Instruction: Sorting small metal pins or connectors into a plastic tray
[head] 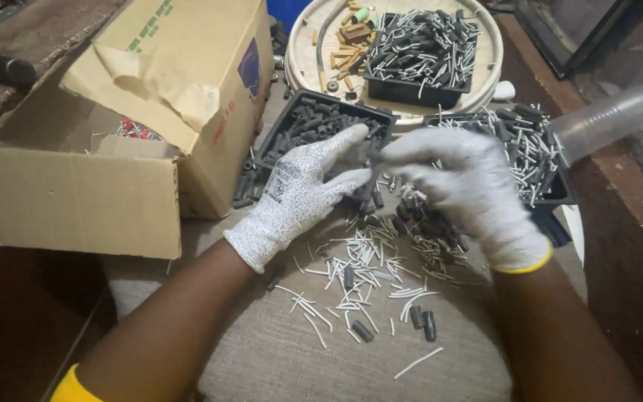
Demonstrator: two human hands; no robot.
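My left hand point(299, 195), in a speckled white glove, and my right hand point(466, 190), in a white glove with a yellow cuff, meet fingertip to fingertip above a grey cloth surface point(277, 357). Their fingers pinch together around something small at about the middle; the piece itself is hidden by blur. Under the hands lies a scatter of thin white sticks point(359, 272) and short dark grey tubes point(426, 324). Just behind the left hand sits a black tray point(292, 112) filled with dark tubes.
An open cardboard box point(113, 134) stands at the left. A round white tray point(489, 56) at the back holds a black tray of mixed sticks and tubes point(418, 52). Another black tray point(537, 152) lies at the right, beside a clear plastic cup point(604, 119).
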